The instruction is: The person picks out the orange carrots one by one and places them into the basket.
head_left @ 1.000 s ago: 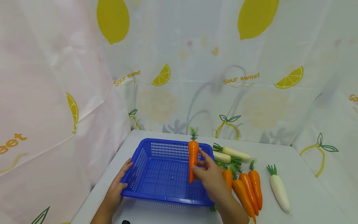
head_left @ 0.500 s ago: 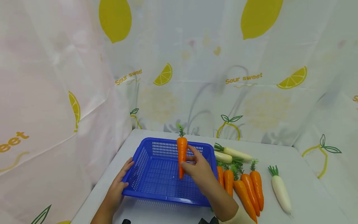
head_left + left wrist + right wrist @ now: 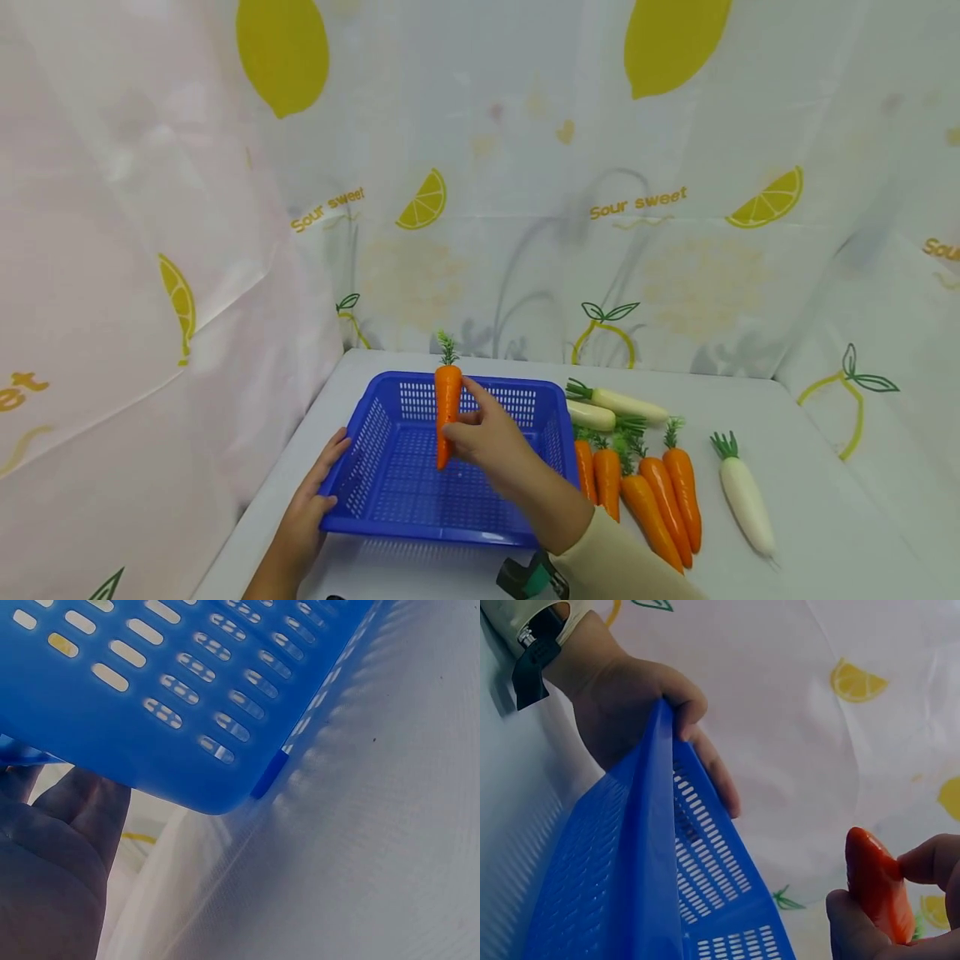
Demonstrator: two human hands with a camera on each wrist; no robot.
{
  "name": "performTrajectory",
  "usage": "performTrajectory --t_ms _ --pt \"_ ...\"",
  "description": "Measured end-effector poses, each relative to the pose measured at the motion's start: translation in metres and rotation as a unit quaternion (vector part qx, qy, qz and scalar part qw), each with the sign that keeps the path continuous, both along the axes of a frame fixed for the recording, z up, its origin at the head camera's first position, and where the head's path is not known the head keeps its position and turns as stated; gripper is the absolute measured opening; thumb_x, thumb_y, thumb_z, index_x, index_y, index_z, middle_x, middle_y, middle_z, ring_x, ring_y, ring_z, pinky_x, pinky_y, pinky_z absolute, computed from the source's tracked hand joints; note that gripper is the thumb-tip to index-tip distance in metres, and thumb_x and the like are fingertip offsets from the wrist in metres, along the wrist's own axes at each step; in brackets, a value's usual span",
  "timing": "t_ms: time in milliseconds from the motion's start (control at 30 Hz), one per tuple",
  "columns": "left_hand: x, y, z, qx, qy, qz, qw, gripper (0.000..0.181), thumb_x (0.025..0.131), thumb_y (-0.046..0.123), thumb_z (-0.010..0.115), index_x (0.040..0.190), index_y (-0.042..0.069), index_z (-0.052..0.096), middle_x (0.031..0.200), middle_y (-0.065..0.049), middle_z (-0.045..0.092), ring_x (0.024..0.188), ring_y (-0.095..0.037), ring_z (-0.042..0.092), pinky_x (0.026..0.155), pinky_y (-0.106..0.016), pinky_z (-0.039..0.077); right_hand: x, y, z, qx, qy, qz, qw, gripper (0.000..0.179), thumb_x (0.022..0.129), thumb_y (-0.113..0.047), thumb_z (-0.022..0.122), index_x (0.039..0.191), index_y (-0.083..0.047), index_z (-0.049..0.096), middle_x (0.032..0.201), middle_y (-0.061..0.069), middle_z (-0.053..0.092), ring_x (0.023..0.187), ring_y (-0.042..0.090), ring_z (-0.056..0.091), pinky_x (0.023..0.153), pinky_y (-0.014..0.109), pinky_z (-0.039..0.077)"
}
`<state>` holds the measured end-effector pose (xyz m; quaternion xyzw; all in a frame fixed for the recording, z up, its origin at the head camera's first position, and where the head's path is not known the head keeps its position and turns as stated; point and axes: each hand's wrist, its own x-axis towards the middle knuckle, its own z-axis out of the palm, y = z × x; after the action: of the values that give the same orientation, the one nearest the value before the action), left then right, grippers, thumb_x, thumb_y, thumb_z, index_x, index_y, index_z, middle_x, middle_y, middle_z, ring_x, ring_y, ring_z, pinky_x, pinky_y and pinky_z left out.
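Observation:
A carrot (image 3: pixel 447 404) with a green top stands nearly upright above the blue plastic basket (image 3: pixel 427 532). My right hand (image 3: pixel 495 442) pinches it between thumb and fingers. In the right wrist view the carrot (image 3: pixel 876 881) shows tip first, apart from the basket. My left hand (image 3: pixel 303 512) holds the basket's left rim at the near corner. In the right wrist view the thumb of the left hand (image 3: pixel 630 705) hooks over that rim, with fingers along its side. The left wrist view shows the slotted basket wall (image 3: pixel 135 735) close up. The basket floor holds nothing visible.
Right of the basket lie several carrots (image 3: pixel 660 500), tops pointing away. Two white radishes (image 3: pixel 630 406) lie behind them, and another white radish (image 3: pixel 746 504) sits farther right. A lemon-print curtain (image 3: pixel 480 208) surrounds the white table (image 3: pixel 810 500) at the back and sides.
The right hand has carried the carrot leftward, from the basket's right side to over its middle-left. The left hand keeps its hold on the rim, and the basket stays put.

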<state>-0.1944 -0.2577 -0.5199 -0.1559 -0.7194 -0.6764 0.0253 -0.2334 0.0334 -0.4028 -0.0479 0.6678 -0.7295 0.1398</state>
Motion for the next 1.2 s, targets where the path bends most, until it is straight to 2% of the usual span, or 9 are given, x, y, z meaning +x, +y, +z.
performTrajectory --t_ms 267,500,633,733,800,867,933,1033,1200 --pt "-0.002 0.001 0.0 0.008 0.003 -0.001 1.0 0.084 0.083 -0.012 0.03 0.165 0.007 0.028 0.178 -0.006 0.005 0.153 0.01 0.012 0.108 -0.004 0.024 -0.004 -0.023 0.002 -0.032 -0.022 0.024 0.999 0.088 0.089 -0.001 0.07 0.165 -0.023 0.031 0.117 0.021 0.059 0.1 0.03 0.07 0.091 0.05 0.062" --pt "0.001 0.001 0.004 -0.029 -0.022 0.027 0.999 0.085 0.083 -0.008 0.033 0.165 0.017 0.032 0.177 0.003 0.009 0.161 -0.008 0.005 0.108 -0.004 0.023 -0.011 -0.046 -0.002 0.002 -0.022 0.038 0.999 0.087 0.089 -0.005 0.074 0.164 -0.022 0.034 0.111 0.017 0.061 0.097 0.026 0.072 0.087 0.049 0.064" --pt "0.002 0.0 0.006 -0.028 -0.042 0.028 0.9984 0.086 0.083 -0.008 0.034 0.165 0.018 0.032 0.178 0.004 0.007 0.164 -0.026 -0.005 0.131 -0.04 0.007 -0.012 -0.058 -0.005 -0.009 -0.036 0.048 0.9981 0.084 0.09 -0.004 0.073 0.164 -0.02 0.035 0.113 0.017 0.062 0.098 0.027 0.072 0.088 0.051 0.063" --pt "0.002 0.001 0.007 -0.024 -0.049 0.029 0.9981 0.086 0.082 -0.008 0.035 0.164 0.017 0.033 0.178 0.004 0.007 0.162 -0.036 -0.008 0.123 -0.073 -0.002 -0.012 -0.065 -0.007 -0.014 -0.044 0.047 0.9978 0.083 0.091 -0.003 0.072 0.164 -0.018 0.034 0.114 0.017 0.063 0.1 0.028 0.072 0.089 0.053 0.062" --pt "0.001 0.001 0.007 -0.025 -0.05 0.027 0.9981 0.086 0.082 -0.008 0.036 0.164 0.017 0.033 0.178 0.004 0.006 0.162 -0.037 -0.008 0.12 -0.078 -0.002 -0.013 -0.07 -0.009 -0.017 -0.047 0.039 0.998 0.086 0.09 -0.001 0.072 0.164 -0.018 0.031 0.115 0.018 0.063 0.1 0.029 0.072 0.088 0.054 0.063" --pt "0.002 0.0 0.008 -0.03 -0.048 0.026 0.9981 0.086 0.083 -0.008 0.035 0.164 0.018 0.033 0.178 0.005 0.007 0.163 -0.032 -0.005 0.129 -0.062 0.003 -0.013 -0.075 -0.012 -0.015 -0.049 0.032 0.9981 0.091 0.089 0.001 0.073 0.164 -0.018 0.027 0.114 0.018 0.062 0.099 0.029 0.072 0.087 0.055 0.063" --pt "0.003 -0.001 0.008 -0.031 -0.044 0.025 0.9982 0.086 0.082 -0.009 0.034 0.165 0.018 0.033 0.178 0.005 0.008 0.163 -0.016 0.001 0.13 -0.036 0.014 -0.012 -0.081 -0.015 -0.012 -0.052 0.03 0.9981 0.095 0.087 0.003 0.074 0.164 -0.019 0.024 0.112 0.019 0.062 0.096 0.029 0.072 0.086 0.054 0.063" --pt "0.005 -0.002 0.007 -0.022 -0.035 0.02 0.9989 0.087 0.081 -0.01 0.032 0.165 0.014 0.031 0.178 0.001 0.007 0.152 0.008 0.014 0.108 -0.007 0.027 -0.011 -0.088 -0.02 -0.004 -0.059 0.031 0.9978 0.096 0.085 0.003 0.075 0.163 -0.02 0.024 0.11 0.018 0.061 0.094 0.029 0.071 0.084 0.054 0.064" --pt "0.004 0.0 0.007 -0.009 -0.037 0.009 0.9993 0.085 0.083 -0.01 0.032 0.165 0.013 0.031 0.178 0.001 0.007 0.146 0.017 0.017 0.104 -0.003 0.028 -0.012 -0.093 -0.024 0.015 -0.074 0.025 0.9968 0.093 0.084 0.004 0.076 0.161 -0.021 0.029 0.111 0.018 0.059 0.095 0.03 0.07 0.082 0.054 0.064"
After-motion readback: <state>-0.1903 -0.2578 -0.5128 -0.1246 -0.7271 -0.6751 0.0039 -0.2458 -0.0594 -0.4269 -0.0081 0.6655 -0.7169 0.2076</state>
